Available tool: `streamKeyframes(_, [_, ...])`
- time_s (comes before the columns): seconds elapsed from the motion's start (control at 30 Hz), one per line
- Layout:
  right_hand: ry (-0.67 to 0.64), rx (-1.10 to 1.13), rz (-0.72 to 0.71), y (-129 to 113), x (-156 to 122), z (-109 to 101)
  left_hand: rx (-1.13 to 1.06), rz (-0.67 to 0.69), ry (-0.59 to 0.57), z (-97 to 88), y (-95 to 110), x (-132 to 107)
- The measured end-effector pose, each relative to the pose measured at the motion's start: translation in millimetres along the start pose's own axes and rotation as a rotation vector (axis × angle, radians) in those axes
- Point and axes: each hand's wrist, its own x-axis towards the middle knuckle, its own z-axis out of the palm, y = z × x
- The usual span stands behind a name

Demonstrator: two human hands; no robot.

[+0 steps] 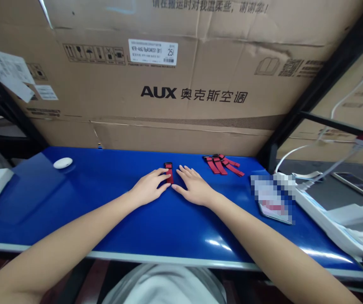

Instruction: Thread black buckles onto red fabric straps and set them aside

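Note:
A short red strap with a black buckle (169,171) lies flat on the blue table (74,202), pointing away from me. My left hand (149,186) rests palm down on the table, its fingertips touching the strap's left side. On the other side, my right hand (191,184) lies flat with fingers spread, its thumb and forefinger by the strap's near end. Neither hand has lifted the strap.
A small pile of similar red straps (222,164) lies to the right near the back. A white oval object (63,162) sits at the back left. A blurred card (272,198), white boxes (330,217) and cables are on the right. A large cardboard box (169,84) stands behind.

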Motion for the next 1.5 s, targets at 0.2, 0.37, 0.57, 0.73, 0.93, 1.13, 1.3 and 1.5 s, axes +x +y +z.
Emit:
streamKeyframes(0.2, [-0.034,-0.021,0.009,-1,-1,-4,0.143,-0.160,-0.097,-8.9,-5,-10])
streamKeyframes(0.37, [-0.038,-0.019,0.010,0,0,-4,0.144,-0.233,-0.183,-7.9,-8,-9])
streamKeyframes(0.57, [-0.030,-0.020,0.032,1,1,0,0.110,-0.233,-0.154,-5.5,-12,-10])
streamKeyframes(0.73, [-0.033,-0.045,0.045,2,2,2,0.125,-0.224,-0.151,-4.4,-13,-11])
streamKeyframes(0.93, [-0.046,-0.053,0.053,0,2,0,0.142,-0.239,-0.183,-7.1,-10,-10])
streamKeyframes(1.13, [-0.056,-0.056,0.056,0,2,0,0.164,-0.230,-0.189,-7.0,-11,-10])
streamKeyframes(1.3, [-0.074,-0.053,0.066,1,2,-1,0.196,-0.242,-0.200,-6.8,-10,-10])
streamKeyframes(1.5, [-0.078,-0.060,0.070,-1,3,-1,0.181,-0.236,-0.187,-6.9,-11,-10])
